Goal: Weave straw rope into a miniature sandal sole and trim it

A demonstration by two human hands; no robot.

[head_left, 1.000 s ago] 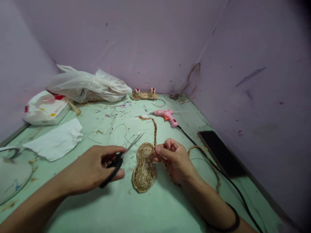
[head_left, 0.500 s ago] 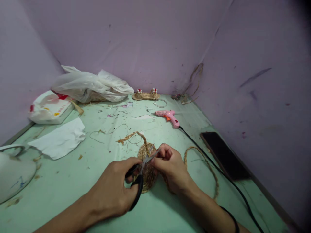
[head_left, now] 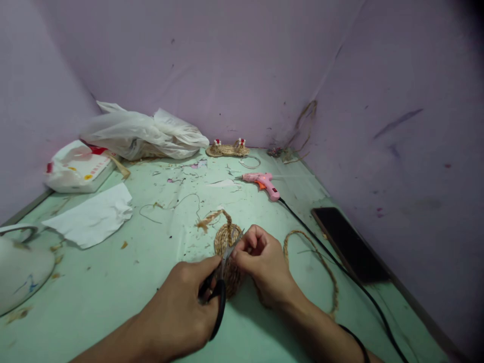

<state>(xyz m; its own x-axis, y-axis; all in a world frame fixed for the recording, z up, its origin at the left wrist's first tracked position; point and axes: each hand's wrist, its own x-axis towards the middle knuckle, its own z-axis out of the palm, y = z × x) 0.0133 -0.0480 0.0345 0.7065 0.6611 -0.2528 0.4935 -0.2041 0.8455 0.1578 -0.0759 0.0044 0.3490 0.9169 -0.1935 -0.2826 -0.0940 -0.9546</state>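
Observation:
My left hand (head_left: 185, 302) grips the black-handled scissors (head_left: 218, 302), whose blades point up and to the right over a coiled woven piece (head_left: 223, 242). A braided straw cord (head_left: 228, 219) rises from the top of this piece and bends left to a frayed end. Pinched just right of the blades, my right hand (head_left: 264, 262) has its thumb and forefinger together at the piece's edge; what lies between them is too small to make out. More braided cord (head_left: 328, 272) curves out on the right side of my right hand.
Ahead lies a pink glue gun (head_left: 262, 181), its black cable running right past a phone (head_left: 351, 244). Finished woven slippers (head_left: 227, 149) sit by the wall. Left are plastic bags (head_left: 143, 133), a box (head_left: 88, 169), white paper (head_left: 94, 214) and a white rounded object (head_left: 24, 275).
My left hand has shifted slightly right and down with the scissors, and the blades look more closed. The cord's frayed end has swung right and down.

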